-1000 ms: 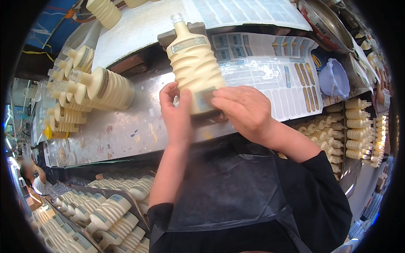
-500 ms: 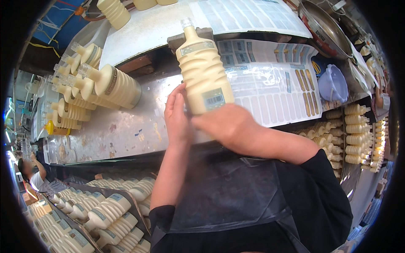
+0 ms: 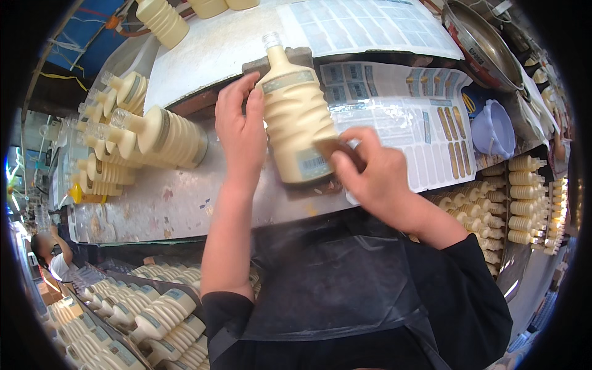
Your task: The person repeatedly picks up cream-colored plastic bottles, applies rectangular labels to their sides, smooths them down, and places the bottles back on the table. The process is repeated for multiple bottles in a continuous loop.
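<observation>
The right hand [image 3: 376, 169] pinches a flat brown tool [image 3: 333, 147] between thumb and fingers, its edge at the barcode label [image 3: 313, 163] low on the cream bottle [image 3: 296, 120]. The left hand [image 3: 239, 123] grips nothing I can make out; it is loosely spread along the bottle's left shoulder, and from here I can't tell whether the thumb touches.

The bottle lies in front of the person, neck pointing away, its upper end over a dark block [image 3: 301, 57]. I'd guess it is stiff and smooth, perhaps brittle, and apt to slide or roll under pressure; whether it's full I can't say. The ribbed sides look the surest hold, with the slim clear mouth best left alone and the label's edges spared.

Left of the bottle, more cream bottles [image 3: 163, 135] crowd together on the metal table [image 3: 179, 203]. Right of it spreads a sticker sheet [image 3: 394, 117], with a lilac bucket [image 3: 493, 129] farther out. Beyond its neck end is a white board [image 3: 203, 58].
</observation>
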Action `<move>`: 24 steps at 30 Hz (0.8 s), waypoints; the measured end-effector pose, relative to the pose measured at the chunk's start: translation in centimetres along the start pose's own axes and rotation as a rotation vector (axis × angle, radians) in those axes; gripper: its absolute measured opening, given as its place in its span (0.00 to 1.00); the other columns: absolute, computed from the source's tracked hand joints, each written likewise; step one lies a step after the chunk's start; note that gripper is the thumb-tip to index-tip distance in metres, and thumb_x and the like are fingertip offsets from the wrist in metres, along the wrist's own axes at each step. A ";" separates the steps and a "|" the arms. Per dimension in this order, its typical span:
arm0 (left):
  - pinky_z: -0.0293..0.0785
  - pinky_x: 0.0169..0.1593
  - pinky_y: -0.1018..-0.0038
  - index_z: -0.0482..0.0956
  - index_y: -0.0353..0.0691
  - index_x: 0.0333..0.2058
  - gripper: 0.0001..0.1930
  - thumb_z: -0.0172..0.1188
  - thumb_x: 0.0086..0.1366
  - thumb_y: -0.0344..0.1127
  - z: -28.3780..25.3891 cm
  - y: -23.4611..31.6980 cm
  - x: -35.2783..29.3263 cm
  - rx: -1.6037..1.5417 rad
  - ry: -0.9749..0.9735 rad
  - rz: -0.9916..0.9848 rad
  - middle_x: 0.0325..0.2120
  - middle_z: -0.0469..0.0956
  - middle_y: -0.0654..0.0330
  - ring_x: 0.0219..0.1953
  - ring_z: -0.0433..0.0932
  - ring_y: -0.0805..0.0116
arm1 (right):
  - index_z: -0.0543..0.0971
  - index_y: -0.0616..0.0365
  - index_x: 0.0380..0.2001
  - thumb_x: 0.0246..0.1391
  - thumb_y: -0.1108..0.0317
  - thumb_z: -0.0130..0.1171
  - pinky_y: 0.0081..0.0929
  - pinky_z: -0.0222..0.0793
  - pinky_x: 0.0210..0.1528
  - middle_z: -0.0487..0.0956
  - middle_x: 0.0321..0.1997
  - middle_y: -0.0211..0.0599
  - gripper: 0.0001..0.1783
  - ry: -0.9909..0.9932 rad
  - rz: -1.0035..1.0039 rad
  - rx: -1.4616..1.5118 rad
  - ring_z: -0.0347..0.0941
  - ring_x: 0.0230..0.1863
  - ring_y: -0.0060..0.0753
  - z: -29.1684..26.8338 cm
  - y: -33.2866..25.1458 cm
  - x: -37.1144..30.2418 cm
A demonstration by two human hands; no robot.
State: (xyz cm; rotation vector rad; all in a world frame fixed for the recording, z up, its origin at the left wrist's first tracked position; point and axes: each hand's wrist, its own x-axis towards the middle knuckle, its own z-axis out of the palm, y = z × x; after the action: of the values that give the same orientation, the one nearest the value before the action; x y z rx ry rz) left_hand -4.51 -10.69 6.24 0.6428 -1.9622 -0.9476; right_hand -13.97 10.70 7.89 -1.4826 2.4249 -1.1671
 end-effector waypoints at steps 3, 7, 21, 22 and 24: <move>0.72 0.55 0.63 0.79 0.39 0.57 0.20 0.55 0.72 0.42 0.9 -0.7 2.9 0.133 -0.087 0.032 0.42 0.80 0.54 0.48 0.78 0.57 | 0.76 0.56 0.47 0.58 0.65 0.67 0.36 0.74 0.25 0.81 0.21 0.43 0.16 -0.036 -0.036 0.008 0.81 0.22 0.46 0.7 0.3 -0.3; 0.75 0.48 0.59 0.77 0.40 0.60 0.25 0.55 0.70 0.46 1.6 0.0 6.0 0.367 -0.223 -0.073 0.33 0.84 0.54 0.41 0.81 0.52 | 0.80 0.57 0.45 0.58 0.69 0.67 0.34 0.76 0.28 0.83 0.25 0.44 0.12 0.067 -0.024 -0.006 0.81 0.24 0.44 -0.2 1.9 1.0; 0.74 0.43 0.70 0.79 0.41 0.56 0.29 0.67 0.61 0.51 1.7 -1.4 11.5 0.414 -0.400 -0.164 0.33 0.79 0.62 0.36 0.78 0.69 | 0.83 0.60 0.42 0.43 0.74 0.65 0.30 0.71 0.36 0.83 0.43 0.38 0.18 0.085 -0.741 -0.089 0.82 0.39 0.35 0.2 -0.2 -0.1; 0.74 0.43 0.71 0.79 0.40 0.56 0.29 0.68 0.61 0.51 1.6 -1.4 11.5 0.417 -0.393 -0.163 0.34 0.79 0.61 0.37 0.77 0.69 | 0.83 0.60 0.42 0.43 0.74 0.65 0.30 0.71 0.37 0.83 0.44 0.38 0.19 0.032 -0.733 -0.110 0.81 0.41 0.35 0.4 -0.8 -0.4; 0.73 0.43 0.71 0.78 0.39 0.55 0.28 0.69 0.60 0.49 1.3 -0.9 11.6 0.324 -0.376 -0.184 0.35 0.78 0.61 0.37 0.76 0.68 | 0.83 0.60 0.43 0.44 0.71 0.63 0.30 0.71 0.40 0.82 0.46 0.38 0.19 -0.020 -0.794 -0.168 0.80 0.45 0.34 1.7 -1.2 -1.3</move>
State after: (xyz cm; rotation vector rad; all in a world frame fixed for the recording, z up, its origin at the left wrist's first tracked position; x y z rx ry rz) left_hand -11.52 -19.14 10.43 0.8903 -2.4559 -0.9172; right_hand -11.68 10.46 6.98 -2.6193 1.9770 -1.0174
